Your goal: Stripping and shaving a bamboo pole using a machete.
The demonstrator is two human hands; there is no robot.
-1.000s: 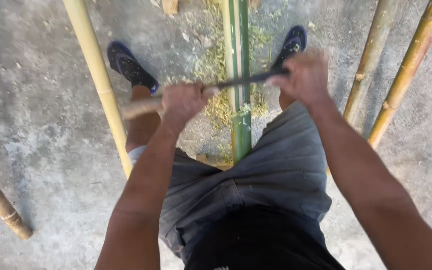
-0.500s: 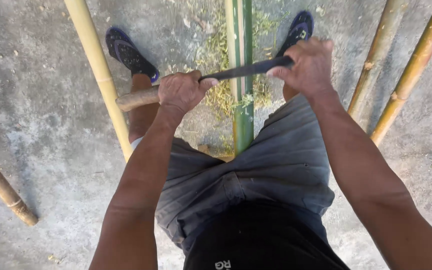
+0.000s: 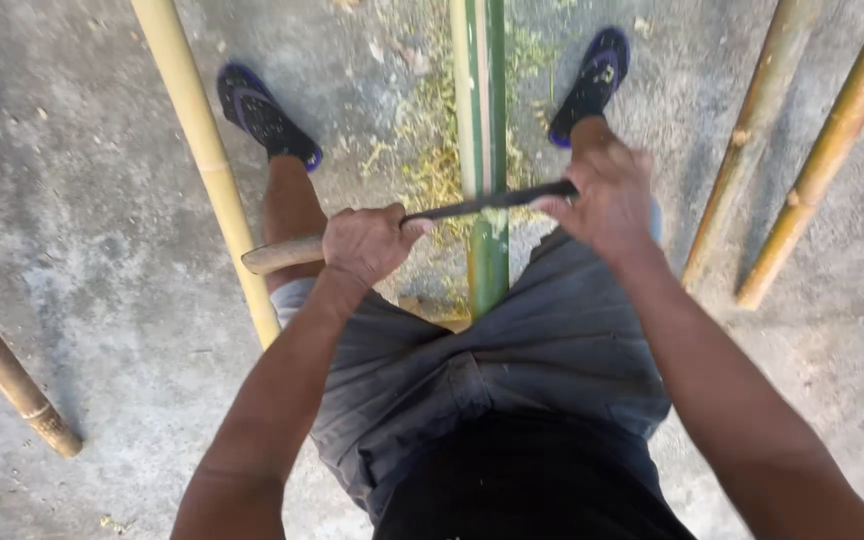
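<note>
As both hands grip | blade nearer on green bamboo (handle in left hand) | right hand clasps tip

Daylight, bright and fairly even; no glare spots. Concrete floor evenly lit at left, with a darker shaded band at upper right around the bamboo poles. Shadows soft-edged: a faint one runs beside the yellow pole, another under the legs. Slight motion blur on both hands and the blade. Wide-angle view; the poles splay outward toward the frame edges. Black shirt at bottom shows almost no detail.
</note>
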